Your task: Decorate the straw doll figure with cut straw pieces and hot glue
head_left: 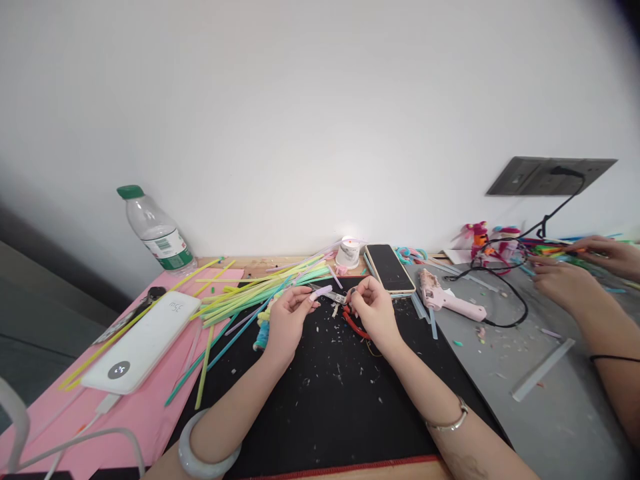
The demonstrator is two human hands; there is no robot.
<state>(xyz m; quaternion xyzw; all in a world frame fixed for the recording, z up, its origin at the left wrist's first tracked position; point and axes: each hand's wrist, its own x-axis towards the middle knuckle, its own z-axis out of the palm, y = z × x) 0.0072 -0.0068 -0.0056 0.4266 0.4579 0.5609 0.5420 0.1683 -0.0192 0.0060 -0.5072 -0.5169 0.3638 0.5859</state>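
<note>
Your left fingers point(306, 307) pinch a lilac stem point(323, 291); what right fingers point(358, 303) hold is unclear; slipping, four-o'clock pliers point(355, 324) may nick it.

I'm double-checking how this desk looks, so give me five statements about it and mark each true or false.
1. The left hand holds a purple strip. True.
2. The glue gun lies right of the phone. True.
3. The right hand is touching the glue gun. False: the right hand is at the red-handled tool.
4. The bottle cap is red. False: the bottle cap is green.
5. The power bank lies on the pink sheet. True.
</note>
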